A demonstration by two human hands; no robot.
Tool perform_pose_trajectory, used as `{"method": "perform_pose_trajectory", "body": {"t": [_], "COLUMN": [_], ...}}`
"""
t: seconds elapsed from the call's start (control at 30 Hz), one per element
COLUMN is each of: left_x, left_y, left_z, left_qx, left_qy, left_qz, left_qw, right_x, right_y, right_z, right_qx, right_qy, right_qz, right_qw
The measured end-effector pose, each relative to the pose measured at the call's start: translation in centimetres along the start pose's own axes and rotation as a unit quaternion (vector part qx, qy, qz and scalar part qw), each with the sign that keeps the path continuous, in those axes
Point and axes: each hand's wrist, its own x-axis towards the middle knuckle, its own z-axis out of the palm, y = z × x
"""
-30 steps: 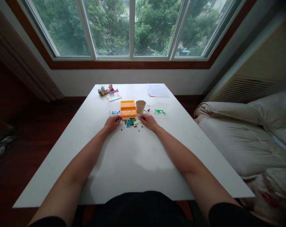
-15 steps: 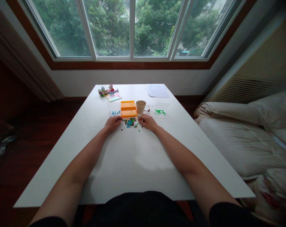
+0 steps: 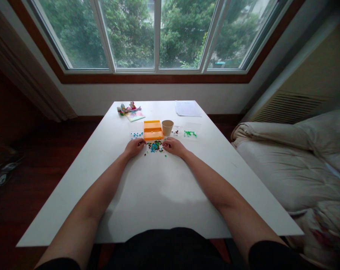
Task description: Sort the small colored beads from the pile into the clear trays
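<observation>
A loose pile of tiny coloured pieces (image 3: 155, 146), mostly blue, green and dark brown, lies on the white table between my two hands. At its left edge rests my left hand (image 3: 135, 147), fingers curled and pinched together; anything in them is too small to make out. My right hand (image 3: 174, 146) reaches the pile's right edge with bent fingers drawn together at the tips, their contents also unclear. Directly behind the pile lies an orange plastic case (image 3: 153, 135). A brown paper cup (image 3: 167, 128) stands upright beside it, behind my right hand.
Blue pieces (image 3: 136, 134) sit in a clear tray left of the case. Right of the cup are dark brown pieces (image 3: 175, 132) and green pieces (image 3: 190, 133) in clear trays. Small toy figures (image 3: 127, 108), a colourful sheet (image 3: 135, 115) and white papers (image 3: 188, 108) lie farther back.
My right hand has shifted slightly left, its fingertips now at the pile's right edge. My left hand has stayed in about the same place.
</observation>
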Motion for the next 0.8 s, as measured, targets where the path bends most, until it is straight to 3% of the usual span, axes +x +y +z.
{"method": "perform_pose_trajectory", "body": {"t": [0.57,0.8], "left_x": [-0.08,-0.09], "left_y": [0.23,0.19], "left_z": [-0.10,-0.08], "left_qx": [-0.001,0.013], "left_qy": [-0.006,-0.012], "left_qz": [-0.009,-0.007], "left_qw": [1.000,1.000], "right_x": [0.49,0.30], "right_y": [-0.43,-0.01], "right_z": [0.22,0.41], "right_qx": [-0.072,-0.058], "right_qy": [-0.023,0.020], "right_qz": [-0.019,-0.003], "right_qw": [0.997,0.998]}}
